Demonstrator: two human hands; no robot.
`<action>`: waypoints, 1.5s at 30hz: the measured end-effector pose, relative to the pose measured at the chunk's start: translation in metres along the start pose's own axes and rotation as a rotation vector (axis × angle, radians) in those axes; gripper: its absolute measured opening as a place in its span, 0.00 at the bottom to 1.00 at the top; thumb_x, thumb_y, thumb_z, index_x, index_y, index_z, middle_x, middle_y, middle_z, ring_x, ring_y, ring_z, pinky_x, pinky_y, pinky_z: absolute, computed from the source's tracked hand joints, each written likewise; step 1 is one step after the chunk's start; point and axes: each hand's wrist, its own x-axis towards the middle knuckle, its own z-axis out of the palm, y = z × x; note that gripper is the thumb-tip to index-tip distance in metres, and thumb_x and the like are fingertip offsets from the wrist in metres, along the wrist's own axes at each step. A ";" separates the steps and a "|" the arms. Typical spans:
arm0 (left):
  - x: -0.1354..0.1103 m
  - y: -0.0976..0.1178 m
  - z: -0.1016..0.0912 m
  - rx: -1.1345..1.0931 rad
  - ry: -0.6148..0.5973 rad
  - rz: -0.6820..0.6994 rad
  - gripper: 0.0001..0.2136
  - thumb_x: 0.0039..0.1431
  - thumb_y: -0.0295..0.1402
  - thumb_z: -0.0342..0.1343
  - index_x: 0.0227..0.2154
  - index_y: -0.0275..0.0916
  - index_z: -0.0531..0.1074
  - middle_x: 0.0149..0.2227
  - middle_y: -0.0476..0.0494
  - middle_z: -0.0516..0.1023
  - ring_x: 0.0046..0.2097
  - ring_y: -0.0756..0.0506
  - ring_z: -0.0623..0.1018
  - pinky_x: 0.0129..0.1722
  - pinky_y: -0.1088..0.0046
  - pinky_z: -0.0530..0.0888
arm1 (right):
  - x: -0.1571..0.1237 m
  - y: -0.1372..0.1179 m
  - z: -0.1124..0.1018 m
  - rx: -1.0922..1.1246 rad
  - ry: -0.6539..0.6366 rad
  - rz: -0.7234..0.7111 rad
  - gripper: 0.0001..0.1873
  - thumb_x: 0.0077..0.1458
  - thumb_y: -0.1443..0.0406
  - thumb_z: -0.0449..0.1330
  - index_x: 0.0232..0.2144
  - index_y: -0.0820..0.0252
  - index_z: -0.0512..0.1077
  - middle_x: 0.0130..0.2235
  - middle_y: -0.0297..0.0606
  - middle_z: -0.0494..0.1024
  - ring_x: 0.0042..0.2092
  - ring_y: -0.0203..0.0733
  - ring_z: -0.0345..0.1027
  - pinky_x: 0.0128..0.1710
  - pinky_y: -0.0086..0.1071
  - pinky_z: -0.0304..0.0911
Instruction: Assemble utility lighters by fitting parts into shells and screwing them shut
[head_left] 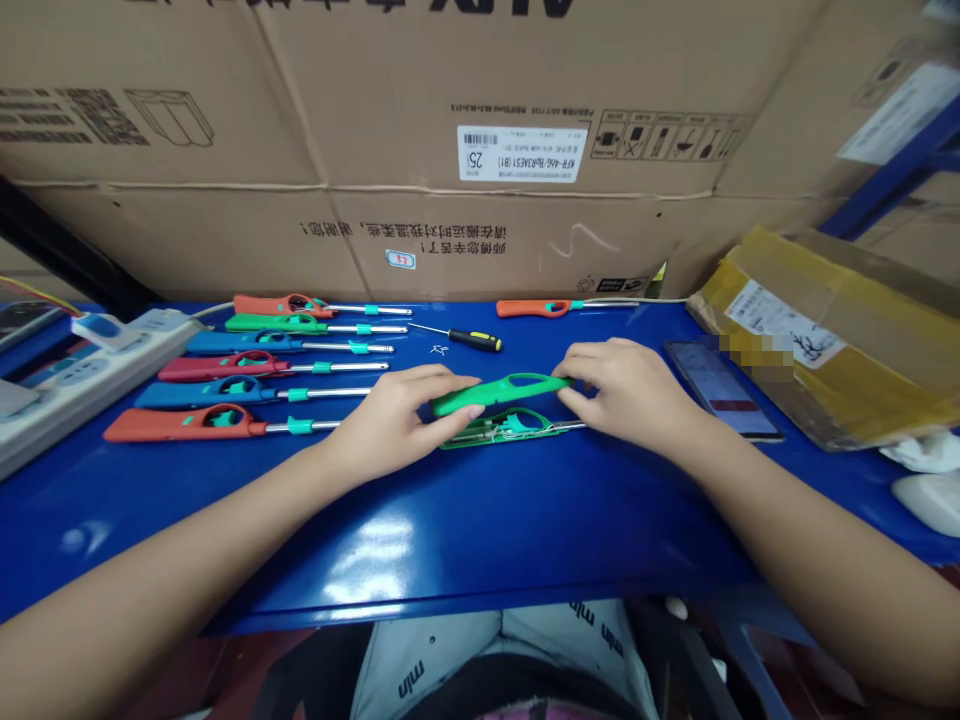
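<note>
Between my two hands is a green half-shell of a lighter handle (495, 394). My left hand (409, 408) pinches its wide end between thumb and fingers. At its narrow end, the fingers of my right hand (615, 385) are closed on it. Just below lies the other green half of the gas lighter (499, 432), opened up, with its inner parts, thin wires and a turquoise trigger showing. Its metal tube runs to the right under my right hand. Beyond my hands a black and yellow screwdriver (476, 341) rests on the blue table (450, 540).
Several assembled lighters (217, 368) lie in a row at the left, near a white power strip (97, 375). An orange lighter (534, 308) lies at the back. On the right are a phone (724, 392) and a yellow-taped box (817, 340). A big carton (390, 120) stands behind.
</note>
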 end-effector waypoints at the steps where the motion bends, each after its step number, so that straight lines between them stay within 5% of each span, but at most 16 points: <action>1: 0.000 0.000 0.000 0.001 -0.010 -0.007 0.16 0.66 0.40 0.56 0.49 0.35 0.78 0.41 0.41 0.81 0.38 0.46 0.80 0.38 0.71 0.76 | 0.000 0.000 0.000 0.041 -0.013 -0.014 0.09 0.59 0.66 0.57 0.35 0.58 0.79 0.37 0.39 0.82 0.36 0.44 0.74 0.38 0.38 0.59; 8: 0.000 -0.002 -0.002 -0.050 -0.145 0.048 0.14 0.66 0.38 0.56 0.49 0.37 0.76 0.42 0.41 0.80 0.42 0.45 0.79 0.43 0.69 0.76 | -0.001 -0.002 0.004 0.269 -0.096 -0.103 0.28 0.59 0.52 0.62 0.56 0.61 0.71 0.42 0.42 0.81 0.39 0.44 0.73 0.41 0.37 0.60; 14: -0.001 -0.003 -0.003 -0.005 -0.197 0.122 0.13 0.66 0.36 0.56 0.50 0.39 0.76 0.45 0.41 0.79 0.46 0.43 0.77 0.49 0.65 0.75 | -0.001 -0.006 0.002 0.319 -0.152 -0.165 0.17 0.63 0.53 0.60 0.48 0.57 0.74 0.44 0.40 0.80 0.42 0.43 0.72 0.42 0.36 0.58; 29: -0.005 -0.002 0.000 0.120 -0.334 0.065 0.14 0.65 0.37 0.56 0.51 0.40 0.76 0.45 0.42 0.77 0.46 0.43 0.77 0.48 0.64 0.76 | 0.001 -0.009 0.011 0.293 -0.258 -0.190 0.17 0.64 0.55 0.58 0.49 0.57 0.75 0.45 0.41 0.78 0.45 0.46 0.72 0.45 0.40 0.61; 45: -0.005 0.007 -0.011 0.341 -0.362 0.065 0.14 0.66 0.41 0.53 0.50 0.45 0.75 0.45 0.47 0.79 0.44 0.42 0.79 0.37 0.66 0.75 | 0.000 -0.010 0.014 0.354 -0.211 -0.205 0.15 0.62 0.56 0.60 0.46 0.59 0.74 0.41 0.38 0.77 0.40 0.42 0.70 0.43 0.38 0.59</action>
